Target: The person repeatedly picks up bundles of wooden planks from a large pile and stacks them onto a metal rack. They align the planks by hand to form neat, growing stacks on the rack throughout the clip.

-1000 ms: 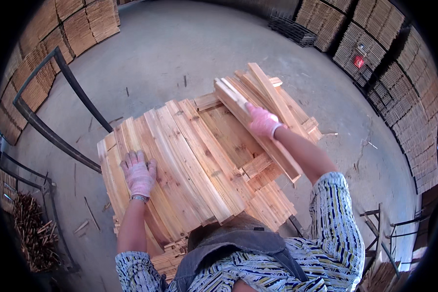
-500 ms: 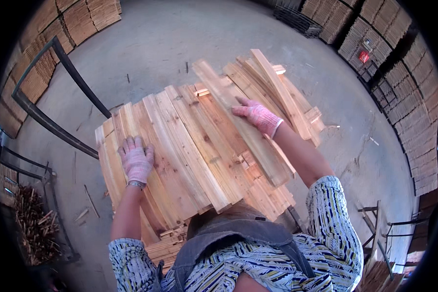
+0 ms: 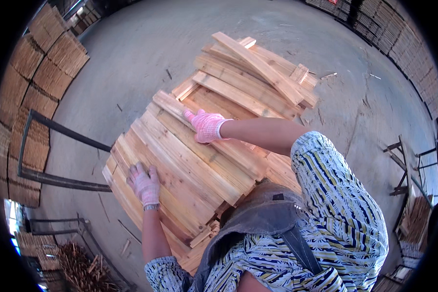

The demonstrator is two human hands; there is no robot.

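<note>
Since they'd probably slide otherwise, the left hand [image 3: 144,185] presses boards [image 3: 175,165] at left, fingers spread; right hand [image 3: 207,126]'s on a mid-frame plank [image 3: 170,103], can't tell if pinching.

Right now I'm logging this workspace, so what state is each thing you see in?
Left hand: gloved, open, on the boards
Right hand: gloved, on a plank, grip unclear
Boards: side by side
Plank: roughly parallel to those boards
Far slanting board: lying across others
Scrap wood: heaped
Left-side stacks: piled high
Apron: worn
</note>
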